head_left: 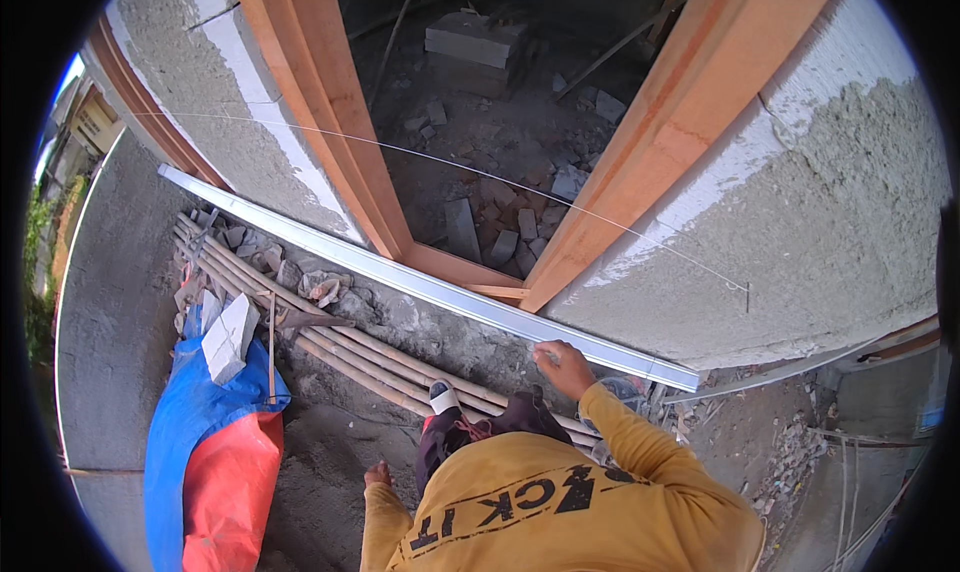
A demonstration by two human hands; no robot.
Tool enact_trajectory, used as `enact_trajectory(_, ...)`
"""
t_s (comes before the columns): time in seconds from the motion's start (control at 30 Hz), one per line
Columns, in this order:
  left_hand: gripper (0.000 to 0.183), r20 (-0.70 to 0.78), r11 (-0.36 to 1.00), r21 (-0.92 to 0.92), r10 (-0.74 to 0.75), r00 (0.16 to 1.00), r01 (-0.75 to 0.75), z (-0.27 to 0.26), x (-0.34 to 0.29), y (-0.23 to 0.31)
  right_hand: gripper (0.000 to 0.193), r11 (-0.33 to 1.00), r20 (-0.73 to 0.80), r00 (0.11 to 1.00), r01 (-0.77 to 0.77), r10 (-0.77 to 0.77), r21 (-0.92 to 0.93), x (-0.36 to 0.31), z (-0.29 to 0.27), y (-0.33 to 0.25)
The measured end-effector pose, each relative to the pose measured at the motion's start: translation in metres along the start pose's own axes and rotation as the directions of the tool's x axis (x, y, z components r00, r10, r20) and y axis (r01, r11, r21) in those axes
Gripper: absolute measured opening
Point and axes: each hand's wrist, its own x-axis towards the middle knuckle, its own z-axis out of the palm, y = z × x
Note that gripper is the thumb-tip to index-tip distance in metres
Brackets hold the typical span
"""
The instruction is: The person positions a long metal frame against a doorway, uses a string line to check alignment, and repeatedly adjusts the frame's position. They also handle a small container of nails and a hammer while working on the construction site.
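A long silver metal straightedge [430,290] lies along the foot of the wall, crossing in front of the wooden door frame [330,92]. My right hand [565,369] is at its near edge, right of the door opening. Those fingers are bent together; I cannot make out what, if anything, is in them, or whether they touch the metal. Low beside my body is my left hand [378,474], away from the straightedge, its fingers too small and partly hidden to read. A thin string [480,177] stretches across the opening to a nail [747,298] in the right wall.
Several bamboo poles [370,370] run past my feet, with rubble [325,287] behind them. At left a blue and red tarp [215,452] bears a pale block [230,339]. Inside the doorway are broken bricks [505,244] and stacked blocks [475,42]. Rough plaster [850,192] covers the right wall.
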Motion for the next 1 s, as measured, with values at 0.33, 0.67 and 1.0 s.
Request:
enact_trajectory(0.33, 0.043, -0.036, 0.888, 0.115, 0.451, 0.892, -0.445, 0.002, 0.047, 0.289, 0.026, 0.989, 0.095, 0.991, -0.108, 0.098, 0.097, 0.048, 0.065, 0.026)
enact_trajectory(0.67, 0.044, -0.093, 0.990, 0.124, -0.048, 0.994, 0.060, -0.015, 0.096, 0.144, 0.029, 0.993, 0.302, 0.949, 0.107, -0.089, -0.043, 0.206, 0.141, -0.104)
enact_trajectory(1.0, 0.043, -0.124, 0.980, 0.173, -0.075, 0.989, 0.096, -0.147, 0.206, 0.220, 0.034, 0.982, 0.609, 0.791, 0.154, -0.055, -0.112, 0.337, 0.373, -0.249)
